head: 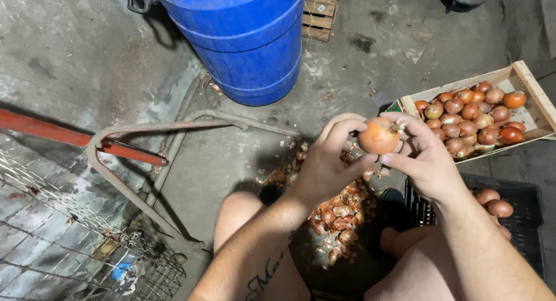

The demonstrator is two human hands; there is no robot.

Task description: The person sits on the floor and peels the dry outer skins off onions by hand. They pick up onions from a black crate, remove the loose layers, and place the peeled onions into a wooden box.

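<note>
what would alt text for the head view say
Seen from above, a seated person's left hand and right hand hold an onion over a pile of onion skins on the concrete floor. A wooden crate of onions lies to the right, a blue barrel ahead.

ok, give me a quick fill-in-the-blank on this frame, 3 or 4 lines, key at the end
1. Both hands, left hand and right hand, hold one ____.
2. The wooden crate on the right holds ____.
3. The barrel at the top is ____ in colour.
4. The pile of peels lies on the floor between the person's ____.

Missing words: onion; onions; blue; legs
</note>
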